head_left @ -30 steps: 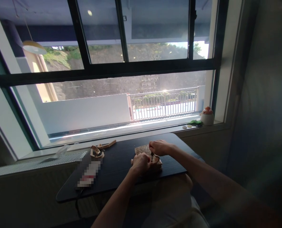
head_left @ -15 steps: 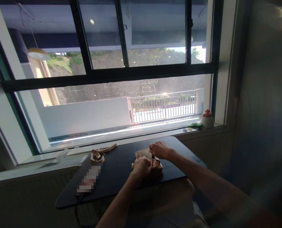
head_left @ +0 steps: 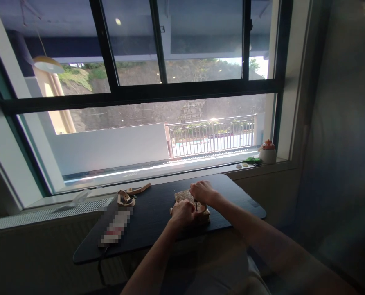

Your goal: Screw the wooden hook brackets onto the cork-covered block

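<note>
My right hand (head_left: 203, 191) is closed round the top of a screwdriver (head_left: 196, 204), whose dark shaft points straight down. Below it lies a light-brown wooden piece (head_left: 182, 196) with a rough, patterned top and a rounded part at its right side. Fingers bent, my left hand (head_left: 183, 211) presses on the near left part of this piece and covers much of it. The screwdriver's tip is close to the left fingertips; what it touches is too small to make out.
The dark table (head_left: 152, 223) has rounded corners. Curved wooden parts (head_left: 126, 199) lie at its back left, near a blurred-out pale item (head_left: 116, 227). Behind are a ribbed radiator top (head_left: 87, 207) and a sill with a white jar (head_left: 267, 153) and green leaves (head_left: 252, 159).
The view has shifted slightly. Both hands keep their places at the wooden piece, and the right hand's grip on the screwdriver looks slightly turned.
</note>
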`<control>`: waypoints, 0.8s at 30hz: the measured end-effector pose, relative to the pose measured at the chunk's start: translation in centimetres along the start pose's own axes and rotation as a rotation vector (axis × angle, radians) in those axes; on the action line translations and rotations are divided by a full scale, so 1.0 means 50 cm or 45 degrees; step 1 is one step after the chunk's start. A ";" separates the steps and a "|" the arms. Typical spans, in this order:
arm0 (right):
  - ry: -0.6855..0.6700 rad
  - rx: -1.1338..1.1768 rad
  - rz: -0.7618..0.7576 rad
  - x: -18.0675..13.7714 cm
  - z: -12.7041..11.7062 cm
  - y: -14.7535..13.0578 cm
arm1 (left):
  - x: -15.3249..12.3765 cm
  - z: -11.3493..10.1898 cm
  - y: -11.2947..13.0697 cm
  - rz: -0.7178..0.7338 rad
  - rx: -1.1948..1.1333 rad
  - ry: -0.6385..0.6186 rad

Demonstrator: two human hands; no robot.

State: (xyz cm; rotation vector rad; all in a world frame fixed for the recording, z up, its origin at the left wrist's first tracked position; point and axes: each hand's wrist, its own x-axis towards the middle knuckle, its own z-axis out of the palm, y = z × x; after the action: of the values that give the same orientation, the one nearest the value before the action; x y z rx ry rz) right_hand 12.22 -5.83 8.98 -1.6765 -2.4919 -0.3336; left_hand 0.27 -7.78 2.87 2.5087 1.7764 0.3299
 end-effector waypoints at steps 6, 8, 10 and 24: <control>-0.128 0.027 -0.026 -0.013 -0.027 0.034 | 0.005 0.005 -0.005 0.031 0.018 0.030; -0.139 0.053 -0.091 -0.020 -0.030 0.042 | 0.006 0.007 -0.007 0.040 0.038 0.025; -0.106 0.059 -0.155 -0.026 -0.026 0.044 | 0.006 0.008 -0.008 0.041 0.050 0.012; -0.021 0.026 0.022 -0.022 -0.011 0.027 | 0.000 0.000 0.001 -0.013 0.012 -0.005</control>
State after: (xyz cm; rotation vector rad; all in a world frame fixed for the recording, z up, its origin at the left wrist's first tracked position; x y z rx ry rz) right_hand 13.89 -6.48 9.43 -1.6991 -2.4823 -0.2923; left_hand 0.33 -7.82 2.87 2.5039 1.7932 0.3163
